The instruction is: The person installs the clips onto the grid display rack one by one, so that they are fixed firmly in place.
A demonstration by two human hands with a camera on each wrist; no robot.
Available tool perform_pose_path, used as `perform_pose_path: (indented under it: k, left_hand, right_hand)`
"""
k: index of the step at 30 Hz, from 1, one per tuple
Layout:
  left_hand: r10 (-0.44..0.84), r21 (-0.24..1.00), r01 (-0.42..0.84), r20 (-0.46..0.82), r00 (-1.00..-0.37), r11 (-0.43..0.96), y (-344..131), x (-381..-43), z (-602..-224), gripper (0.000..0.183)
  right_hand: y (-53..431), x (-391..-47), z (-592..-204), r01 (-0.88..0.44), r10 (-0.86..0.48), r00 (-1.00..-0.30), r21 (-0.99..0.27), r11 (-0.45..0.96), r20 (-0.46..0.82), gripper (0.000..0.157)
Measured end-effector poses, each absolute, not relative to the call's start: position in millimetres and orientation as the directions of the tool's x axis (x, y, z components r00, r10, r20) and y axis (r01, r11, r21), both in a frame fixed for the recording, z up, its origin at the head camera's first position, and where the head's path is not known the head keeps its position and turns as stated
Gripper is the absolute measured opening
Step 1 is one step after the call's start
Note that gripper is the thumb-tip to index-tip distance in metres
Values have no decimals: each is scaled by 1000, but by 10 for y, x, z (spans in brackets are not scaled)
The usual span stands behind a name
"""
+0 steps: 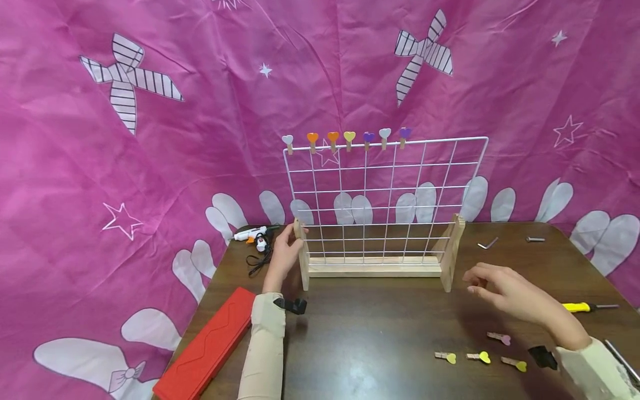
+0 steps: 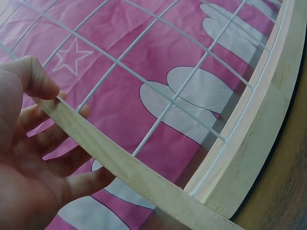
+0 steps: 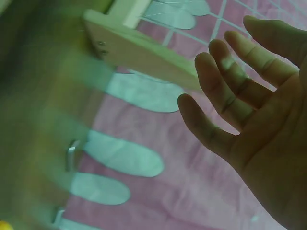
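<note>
seven clips [image 1: 349, 136] top the grid [image 1: 392, 189]; left hand [image 1: 285, 254] grips wooden upright [image 1: 304, 266].

Here's your bare left hand [image 1: 284, 255], then a long, creased, pale beige left sleeve [image 1: 264, 350] with a black strap [image 1: 291, 305]; toward the tabletop's [image 1: 360, 339] right edge, your bare right hand [image 1: 512, 291], matching right sleeve [image 1: 595, 369], second black strap [image 1: 543, 358]!
</note>
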State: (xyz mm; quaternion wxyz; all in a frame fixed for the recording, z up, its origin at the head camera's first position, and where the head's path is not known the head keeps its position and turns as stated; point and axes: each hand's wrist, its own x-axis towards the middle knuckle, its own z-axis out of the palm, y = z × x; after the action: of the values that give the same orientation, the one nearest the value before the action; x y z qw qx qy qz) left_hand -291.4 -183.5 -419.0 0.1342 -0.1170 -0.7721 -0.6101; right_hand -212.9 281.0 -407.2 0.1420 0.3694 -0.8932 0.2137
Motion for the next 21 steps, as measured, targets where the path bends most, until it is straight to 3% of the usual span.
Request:
perform_pose_path:
  k: [5,11,21]
  left_hand:
    - [16,914,338,343,-939,224,-1854,-2915,-4202,36]
    - [23,916,346,349,-937,205,-1845,-2931,-4201,36]
    - [22,905,353,359,-933,236,-1849,-2925,-4186,37]
  right_hand:
    - [2990,-2022,-4313,-685,-598,-728,-384,619,335,23]
    - [3240,-1936,-4512,-525,-608,-793,-555,646,43,19]
    - [3328,-1897,-4618,-377,-540,-820,-531,759,-189,20]
